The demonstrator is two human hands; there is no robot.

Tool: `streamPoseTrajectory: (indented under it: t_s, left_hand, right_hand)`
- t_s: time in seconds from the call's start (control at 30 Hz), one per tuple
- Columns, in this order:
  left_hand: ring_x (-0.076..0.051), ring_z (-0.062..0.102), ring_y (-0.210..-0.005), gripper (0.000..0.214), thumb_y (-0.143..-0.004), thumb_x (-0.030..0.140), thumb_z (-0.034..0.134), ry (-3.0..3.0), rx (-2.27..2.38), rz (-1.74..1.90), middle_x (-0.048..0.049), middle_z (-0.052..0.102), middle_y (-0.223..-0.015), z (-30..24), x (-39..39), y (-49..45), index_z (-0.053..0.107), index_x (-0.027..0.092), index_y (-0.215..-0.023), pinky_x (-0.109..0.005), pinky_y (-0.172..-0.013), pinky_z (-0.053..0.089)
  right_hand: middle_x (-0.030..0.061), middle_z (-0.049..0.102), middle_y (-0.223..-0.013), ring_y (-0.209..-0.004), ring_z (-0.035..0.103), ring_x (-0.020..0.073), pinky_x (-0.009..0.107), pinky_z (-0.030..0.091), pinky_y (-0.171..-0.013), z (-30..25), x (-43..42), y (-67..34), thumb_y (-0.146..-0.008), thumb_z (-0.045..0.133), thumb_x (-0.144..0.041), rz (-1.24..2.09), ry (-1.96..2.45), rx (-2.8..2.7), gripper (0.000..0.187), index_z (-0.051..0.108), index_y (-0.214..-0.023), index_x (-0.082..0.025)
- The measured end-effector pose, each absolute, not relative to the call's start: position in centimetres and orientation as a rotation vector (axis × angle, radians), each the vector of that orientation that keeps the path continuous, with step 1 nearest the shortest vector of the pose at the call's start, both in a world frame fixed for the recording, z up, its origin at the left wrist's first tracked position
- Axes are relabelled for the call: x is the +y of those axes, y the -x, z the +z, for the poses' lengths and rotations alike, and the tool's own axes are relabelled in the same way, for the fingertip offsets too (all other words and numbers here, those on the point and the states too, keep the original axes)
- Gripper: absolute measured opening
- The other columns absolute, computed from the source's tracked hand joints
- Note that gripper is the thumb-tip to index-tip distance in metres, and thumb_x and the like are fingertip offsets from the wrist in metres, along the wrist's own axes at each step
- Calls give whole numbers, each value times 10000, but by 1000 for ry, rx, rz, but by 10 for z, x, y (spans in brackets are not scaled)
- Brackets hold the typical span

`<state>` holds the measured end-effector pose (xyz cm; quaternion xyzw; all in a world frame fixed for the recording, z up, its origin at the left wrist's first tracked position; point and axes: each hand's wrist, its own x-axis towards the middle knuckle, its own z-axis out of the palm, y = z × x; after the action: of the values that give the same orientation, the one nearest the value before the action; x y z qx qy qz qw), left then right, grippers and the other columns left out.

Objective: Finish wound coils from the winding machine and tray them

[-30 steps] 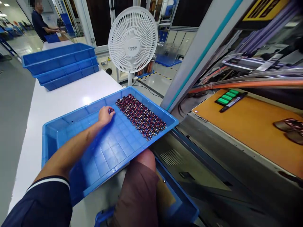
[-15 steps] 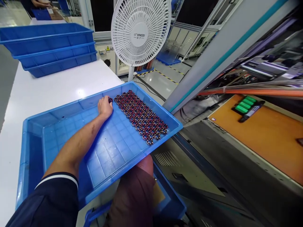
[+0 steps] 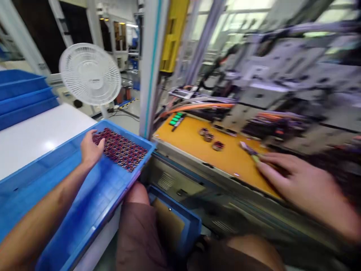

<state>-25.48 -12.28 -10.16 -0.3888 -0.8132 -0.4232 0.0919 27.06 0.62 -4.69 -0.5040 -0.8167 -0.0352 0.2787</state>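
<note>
Left arm extended into the blue tray (image 3: 98, 195); left hand (image 3: 90, 148) palm-down, fingers loosely curled against the near edge of the small wound coils (image 3: 121, 148), which fill the tray's far corner. Whether this grip has closed on a coil cannot be told. Right of the tray, the right hand (image 3: 304, 188) lies over the orange plate (image 3: 191, 139), grip spread and holding nothing, fingertips possibly touching a blurred pen-like tool (image 3: 248, 149).

Left hand (image 3: 91, 148): bare forearm stretched forward, palm down, fingers loosely bent, grip unclear. Right hand (image 3: 304, 188): blurred, reaching forward, palm down, fingers straight and flat, pointing left, not clenched.
</note>
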Motion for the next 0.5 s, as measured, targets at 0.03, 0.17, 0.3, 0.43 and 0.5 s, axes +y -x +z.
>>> streamPoseTrajectory:
  t_s: [0.03,0.17,0.3,0.43,0.5]
  left_hand:
    - [-228,658,-892,471,-788,254,692,1284,-2318,-1310,-80,696,-1057,-84,-116,228,565,203,-1239,-373,-866,519]
    - [-257,630,-1022,268,-792,282,710,1905,-1900,-1388,-70,712,-1042,-27,-93,106,677,201,-1045,-412,-986,466]
    - [-211,674,-874,187,-799,186,693,2167,-1977,-1332,-64,740,-938,-11,-52,21,694,181,-985,-372,-882,520]
    - [-191,661,-772,277,-764,129,708,2231,-2036,-1227,-53,709,-877,-13,-12,-5,693,179,-1036,-350,-806,533]
    - [-211,641,-824,278,-758,145,712,2260,-2016,-1157,-51,662,-885,-11,-4,-6,709,201,-1030,-370,-847,515]
  right_hand:
    - [144,719,-1040,-982,661,255,395,518,-885,-45,4,-275,-902,598,-332,-81,1405,-2225,179,724,-847,-218]
    - [135,708,-1118,-1062,644,261,383,488,-963,-40,5,-271,-874,568,-293,-94,1471,-2219,237,735,-957,-147]
    - [126,708,-1091,-1037,638,255,358,471,-944,-34,1,-263,-891,544,-280,-77,1454,-2236,252,735,-956,-130]
    - [117,705,-1046,-998,632,240,330,453,-915,-28,-4,-262,-907,531,-282,-62,1455,-2242,249,735,-927,-139]
    - [116,702,-1026,-995,627,235,319,444,-913,-27,-4,-262,-917,522,-289,-60,1459,-2242,261,734,-930,-137]
